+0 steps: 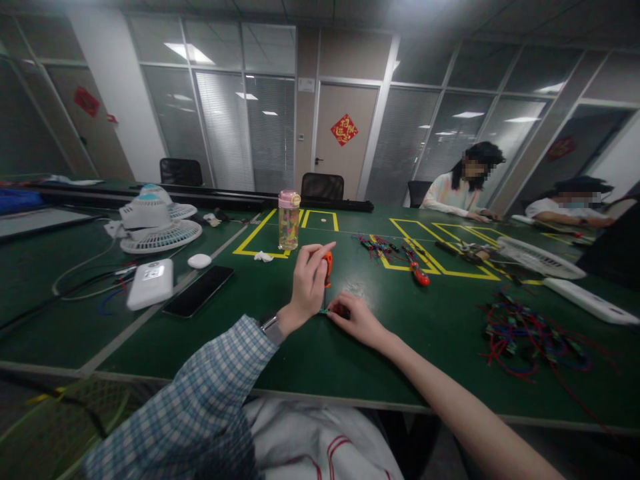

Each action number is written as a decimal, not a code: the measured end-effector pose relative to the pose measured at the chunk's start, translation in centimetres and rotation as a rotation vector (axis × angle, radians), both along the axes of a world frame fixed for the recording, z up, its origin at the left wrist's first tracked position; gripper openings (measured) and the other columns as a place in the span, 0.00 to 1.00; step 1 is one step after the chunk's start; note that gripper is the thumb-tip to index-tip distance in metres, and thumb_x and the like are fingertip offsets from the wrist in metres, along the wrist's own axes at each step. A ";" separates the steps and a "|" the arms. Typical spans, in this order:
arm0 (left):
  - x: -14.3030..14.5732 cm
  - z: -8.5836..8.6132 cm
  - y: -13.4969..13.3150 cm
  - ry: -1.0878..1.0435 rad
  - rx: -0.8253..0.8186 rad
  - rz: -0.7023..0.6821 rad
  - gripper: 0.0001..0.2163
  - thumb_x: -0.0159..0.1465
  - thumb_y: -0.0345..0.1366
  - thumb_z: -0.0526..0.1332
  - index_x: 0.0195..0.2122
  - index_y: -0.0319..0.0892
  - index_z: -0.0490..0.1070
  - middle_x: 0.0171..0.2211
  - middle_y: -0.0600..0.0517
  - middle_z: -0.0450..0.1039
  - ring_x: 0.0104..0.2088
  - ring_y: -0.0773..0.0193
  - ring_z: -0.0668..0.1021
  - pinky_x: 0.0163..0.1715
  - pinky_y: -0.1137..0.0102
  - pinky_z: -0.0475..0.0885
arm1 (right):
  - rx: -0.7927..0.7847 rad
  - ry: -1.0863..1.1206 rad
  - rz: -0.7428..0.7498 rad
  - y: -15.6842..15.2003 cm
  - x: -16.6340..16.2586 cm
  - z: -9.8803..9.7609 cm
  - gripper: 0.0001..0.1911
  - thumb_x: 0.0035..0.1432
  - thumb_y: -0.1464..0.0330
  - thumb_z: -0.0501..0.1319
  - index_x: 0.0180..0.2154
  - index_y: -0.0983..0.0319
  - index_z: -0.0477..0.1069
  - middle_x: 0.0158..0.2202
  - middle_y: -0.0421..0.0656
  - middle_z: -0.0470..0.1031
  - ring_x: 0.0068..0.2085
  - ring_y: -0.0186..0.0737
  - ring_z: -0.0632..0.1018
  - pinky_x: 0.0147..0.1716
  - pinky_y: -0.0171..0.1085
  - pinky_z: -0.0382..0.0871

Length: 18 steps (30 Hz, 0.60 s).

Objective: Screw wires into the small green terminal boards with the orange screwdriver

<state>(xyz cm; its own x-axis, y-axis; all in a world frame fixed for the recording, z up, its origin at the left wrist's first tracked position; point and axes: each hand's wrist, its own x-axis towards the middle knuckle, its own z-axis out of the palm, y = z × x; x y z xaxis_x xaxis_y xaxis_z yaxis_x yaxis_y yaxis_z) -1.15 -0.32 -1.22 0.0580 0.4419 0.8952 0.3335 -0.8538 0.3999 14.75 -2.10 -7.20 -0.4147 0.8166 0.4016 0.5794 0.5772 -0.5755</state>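
Observation:
My left hand [310, 277] is closed around the orange and black handle of a screwdriver [328, 270], held upright with its thin shaft pointing down. Below it, a small green circuit board [324, 311] lies at the table surface, where the shaft ends; whether the tip touches it is too small to tell. The fingertips of my right hand [359, 321] pinch the board's right side. Something dark shows under the right fingers, partly hidden. Small clear bits [355, 289] lie just beyond my right hand.
A tangle of red and blue wires with boards [530, 333] lies right, another [383, 248] farther back beside a red-handled tool [420, 275]. Left are a phone [199, 291], a white device [151, 283] and fans [160, 230]. A bottle [289, 223] stands ahead. Two people [465, 187] sit at right.

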 end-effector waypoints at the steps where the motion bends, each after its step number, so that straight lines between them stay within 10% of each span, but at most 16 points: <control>1: 0.0 0.0 0.0 -0.004 -0.001 -0.004 0.16 0.70 0.33 0.45 0.54 0.42 0.67 0.44 0.47 0.67 0.46 0.61 0.71 0.47 0.65 0.68 | 0.003 -0.001 -0.002 0.0 0.0 0.0 0.02 0.55 0.74 0.61 0.32 0.63 0.71 0.29 0.39 0.67 0.29 0.34 0.69 0.29 0.33 0.64; 12: 0.2 0.2 0.0 -0.038 0.051 0.130 0.09 0.65 0.35 0.57 0.44 0.43 0.72 0.35 0.51 0.62 0.38 0.64 0.70 0.41 0.68 0.68 | 0.000 -0.003 -0.013 -0.1 0.0 0.2 0.02 0.54 0.74 0.61 0.33 0.63 0.71 0.29 0.39 0.68 0.29 0.34 0.69 0.29 0.33 0.64; 18: 0.0 0.0 0.0 0.001 0.021 -0.005 0.15 0.69 0.32 0.47 0.52 0.42 0.68 0.43 0.47 0.67 0.44 0.62 0.71 0.46 0.66 0.67 | 0.006 0.001 -0.004 -0.1 0.0 0.2 0.02 0.55 0.74 0.61 0.32 0.63 0.71 0.29 0.39 0.68 0.29 0.34 0.69 0.29 0.33 0.63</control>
